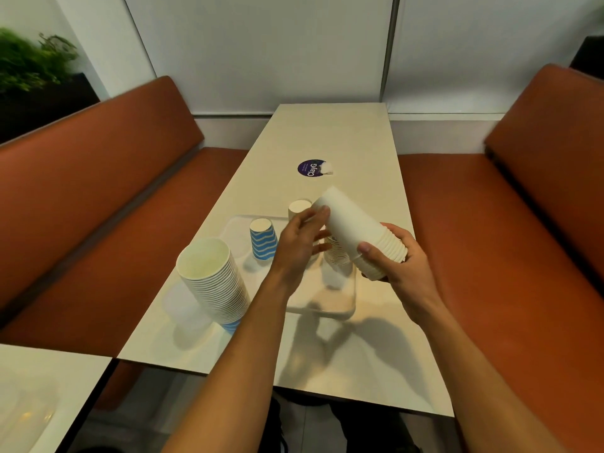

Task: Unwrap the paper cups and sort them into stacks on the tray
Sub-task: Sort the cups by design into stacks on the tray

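While right hand (397, 266) grips the rim end of a tilted cup stack (353, 228) over the tray (327, 310), left hand (300, 246) touches its far end. Left grip unclear.

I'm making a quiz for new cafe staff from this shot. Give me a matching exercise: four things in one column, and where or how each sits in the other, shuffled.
Things
1. white stack
2. blue cup
3. tall stack
4. sticker

States
A. flat on the table, beyond the tray
B. tilted, held by the left hand and right hand
C. upside down on the tray
D. standing mouth up

Pairs: 1-B, 2-C, 3-D, 4-A
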